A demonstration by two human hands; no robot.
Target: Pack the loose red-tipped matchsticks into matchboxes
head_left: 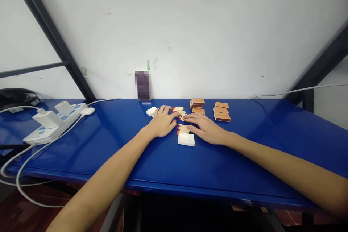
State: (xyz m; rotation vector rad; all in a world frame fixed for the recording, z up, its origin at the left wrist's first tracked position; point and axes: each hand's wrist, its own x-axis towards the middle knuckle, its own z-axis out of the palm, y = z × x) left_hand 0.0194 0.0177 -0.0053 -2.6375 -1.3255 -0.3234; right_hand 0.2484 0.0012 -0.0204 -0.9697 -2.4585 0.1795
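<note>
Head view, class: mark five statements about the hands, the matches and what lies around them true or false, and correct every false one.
1. The tabletop is blue. True.
2. The left hand rests on the brown matchboxes. False: it is at the matches, and the brown matchboxes lie farther right, beyond the right hand.
3. The matches have green heads. False: the heads that show are red.
4. The white box beside the right hand is nearer the camera than the matches. True.
5. The power strip is at the right end of the tabletop. False: it is on the left.
</note>
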